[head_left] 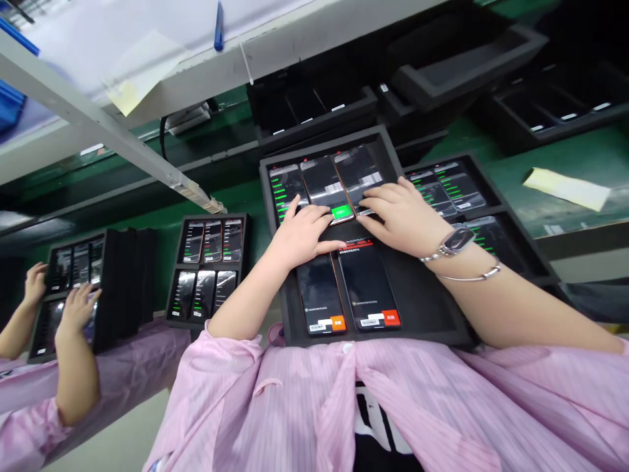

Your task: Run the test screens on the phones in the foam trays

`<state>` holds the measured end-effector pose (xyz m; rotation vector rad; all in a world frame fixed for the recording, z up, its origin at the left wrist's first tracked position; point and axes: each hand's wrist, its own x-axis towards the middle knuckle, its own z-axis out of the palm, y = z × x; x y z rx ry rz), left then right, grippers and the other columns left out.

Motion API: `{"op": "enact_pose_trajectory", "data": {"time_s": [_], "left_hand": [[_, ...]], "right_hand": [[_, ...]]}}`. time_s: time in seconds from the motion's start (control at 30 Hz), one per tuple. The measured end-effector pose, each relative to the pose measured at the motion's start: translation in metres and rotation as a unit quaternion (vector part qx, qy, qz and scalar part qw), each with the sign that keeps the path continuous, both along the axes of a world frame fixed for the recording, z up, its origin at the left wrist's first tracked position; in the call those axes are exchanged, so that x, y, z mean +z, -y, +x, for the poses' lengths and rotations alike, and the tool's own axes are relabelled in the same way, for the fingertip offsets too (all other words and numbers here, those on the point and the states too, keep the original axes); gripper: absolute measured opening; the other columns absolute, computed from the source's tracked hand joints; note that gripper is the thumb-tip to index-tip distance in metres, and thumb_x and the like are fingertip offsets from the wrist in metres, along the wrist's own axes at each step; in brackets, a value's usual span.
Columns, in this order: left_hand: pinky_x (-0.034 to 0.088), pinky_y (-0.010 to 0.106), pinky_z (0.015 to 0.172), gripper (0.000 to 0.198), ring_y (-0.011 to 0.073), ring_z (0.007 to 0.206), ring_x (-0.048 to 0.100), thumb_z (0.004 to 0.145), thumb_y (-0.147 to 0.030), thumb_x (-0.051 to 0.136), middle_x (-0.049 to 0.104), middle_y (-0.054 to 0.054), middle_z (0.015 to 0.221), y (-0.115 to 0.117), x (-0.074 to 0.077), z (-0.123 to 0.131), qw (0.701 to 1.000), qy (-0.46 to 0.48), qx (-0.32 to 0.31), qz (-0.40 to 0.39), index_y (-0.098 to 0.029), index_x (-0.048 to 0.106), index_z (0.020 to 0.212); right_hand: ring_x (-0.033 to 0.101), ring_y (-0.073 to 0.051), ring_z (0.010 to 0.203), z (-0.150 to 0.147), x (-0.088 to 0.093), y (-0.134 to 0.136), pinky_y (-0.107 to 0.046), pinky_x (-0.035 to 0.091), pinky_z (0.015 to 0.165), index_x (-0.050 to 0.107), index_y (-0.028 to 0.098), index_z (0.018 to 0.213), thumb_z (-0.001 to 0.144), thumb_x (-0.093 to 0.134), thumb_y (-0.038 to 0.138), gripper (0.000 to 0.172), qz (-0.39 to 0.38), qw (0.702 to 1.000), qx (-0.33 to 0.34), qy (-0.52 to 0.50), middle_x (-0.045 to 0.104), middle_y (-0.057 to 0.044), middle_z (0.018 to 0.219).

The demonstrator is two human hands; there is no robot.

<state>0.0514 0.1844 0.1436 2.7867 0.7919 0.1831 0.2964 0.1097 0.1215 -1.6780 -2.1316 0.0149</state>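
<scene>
1. Centre of the view, and the left hand [302,236] lies flat over the phones in a black foam tray [422,314]. Its fingers [314,219] are open, resting on a smartphone [322,183] with a green on-screen button [343,211] by the thumb.
2. The right hand [403,219] is just beside it, its fingers [381,196] open on the next smartphone [358,174]; neither hand is closing around anything. A watch [457,241] and a thin bangle [472,275] sit on that wrist.
3. Toward 6 o'clock in the same tray, two more phones [367,285] show dark screens with orange and red buttons.
4. Over at 3 o'clock, a second foam tray [496,196] sits just beside, near a pale yellow note [565,189] on the green conveyor belt [565,157].
5. At 9 o'clock, a co-worker's hands [76,308] work at another tray [105,282], with a further tray of phones [209,263] in between.
6. Up at 12 o'clock, a blue pen [219,26] lies on a shelf [295,46].
</scene>
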Motion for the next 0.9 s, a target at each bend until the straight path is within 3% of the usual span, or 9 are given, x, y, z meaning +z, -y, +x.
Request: {"op": "enact_pose_trajectory", "data": {"time_s": [0.13,0.47,0.9], "left_hand": [[0.02,0.063,0.135,0.062,0.0326,0.141,0.06,0.1,-0.065,0.059,0.067,0.015,0.146,-0.003,-0.002,0.001,1.0,-0.008,0.005,0.0,-0.019,0.07,0.138],[0.02,0.065,0.133,0.054,0.0331,0.142,0.058,0.104,-0.061,0.052,0.066,0.013,0.149,-0.016,-0.003,0.0,1.0,0.0,0.006,0.011,-0.023,0.071,0.137],[0.017,0.063,0.134,0.055,0.0308,0.145,0.054,0.103,-0.062,0.056,0.064,0.011,0.151,-0.009,-0.002,0.004,1.0,-0.013,0.018,-0.014,-0.022,0.069,0.138]], "right_hand": [[0.061,-0.033,0.119,-0.002,-0.007,-0.007,-0.058,0.039,0.118,0.078,0.018,0.114,0.104,0.049,0.042,0.038,-0.012,1.0,0.003,0.015,0.074,-0.015,0.124],[0.061,-0.034,0.115,-0.003,0.002,-0.019,-0.057,0.042,0.111,0.08,0.022,0.112,0.102,0.053,0.04,0.034,-0.028,1.0,-0.008,-0.006,0.075,-0.013,0.12],[0.062,-0.032,0.113,0.003,-0.012,-0.018,-0.051,0.046,0.106,0.079,0.02,0.107,0.102,0.052,0.039,0.033,0.005,1.0,-0.006,0.013,0.076,-0.012,0.117]]}}
